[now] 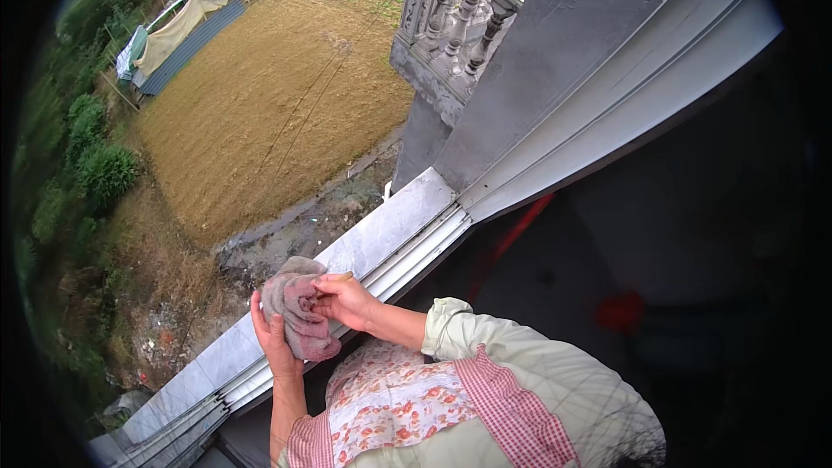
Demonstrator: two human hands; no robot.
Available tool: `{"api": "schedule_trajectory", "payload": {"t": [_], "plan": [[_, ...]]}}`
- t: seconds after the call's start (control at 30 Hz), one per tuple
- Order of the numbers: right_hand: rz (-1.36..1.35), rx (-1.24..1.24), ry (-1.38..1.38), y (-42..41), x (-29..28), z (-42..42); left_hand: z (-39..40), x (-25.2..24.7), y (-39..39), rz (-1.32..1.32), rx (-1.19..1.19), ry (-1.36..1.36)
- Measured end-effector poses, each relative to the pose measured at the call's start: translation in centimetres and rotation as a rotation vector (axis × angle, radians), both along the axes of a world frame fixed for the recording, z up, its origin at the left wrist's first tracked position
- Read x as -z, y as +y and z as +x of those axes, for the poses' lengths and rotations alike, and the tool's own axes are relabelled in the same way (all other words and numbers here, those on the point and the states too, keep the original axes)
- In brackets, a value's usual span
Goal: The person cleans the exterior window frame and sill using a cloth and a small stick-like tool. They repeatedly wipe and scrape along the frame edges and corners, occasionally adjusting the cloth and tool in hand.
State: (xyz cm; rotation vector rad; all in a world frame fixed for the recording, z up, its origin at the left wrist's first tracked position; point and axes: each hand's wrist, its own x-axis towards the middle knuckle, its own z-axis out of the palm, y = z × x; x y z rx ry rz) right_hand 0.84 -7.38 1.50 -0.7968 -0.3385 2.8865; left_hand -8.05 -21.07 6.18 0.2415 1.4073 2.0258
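Observation:
A crumpled cloth (296, 309), grey with pinkish patches, is bunched between my two hands above a window sill. My left hand (278, 341) supports it from the left, its thumb against the near side and some fingers hidden by the folds. From the right, my right hand (348, 302) grips the cloth near its upper middle. A small tan end (348, 276) sticks out by the right thumb; what it belongs to is unclear. Beneath the hands runs the pale marble sill (390, 221), with a white sliding-window track (422, 250) along its inner side.
A light window frame (585, 117) and a grey wall (533, 65) rise at the right. Outside, far below, lie a tilled field (279, 104) and a rubble strip (312, 214). A stone balustrade (465, 19) stands beyond the wall. My floral apron (403, 403) is close to the track.

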Motion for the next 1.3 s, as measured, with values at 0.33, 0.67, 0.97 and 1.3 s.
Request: {"api": "schedule_trajectory", "payload": {"t": [0.33,0.67,0.97,1.3], "plan": [[1.007,0.346,-0.113,12.5,-8.2,-0.8,-7.2,-7.3,-1.7,0.265,0.185,-0.587],[0.874,0.335,-0.51,8.7,-3.6,19.6,-3.4,-11.6,9.5,-0.177,0.86,0.575],[1.353,0.56,-0.621,5.8,-3.9,23.4,4.4,1.2,10.7,-0.67,1.207,1.622],[2.191,0.345,-0.917,15.2,-0.3,15.8,6.1,-2.1,10.8,-0.602,0.971,1.692]]}}
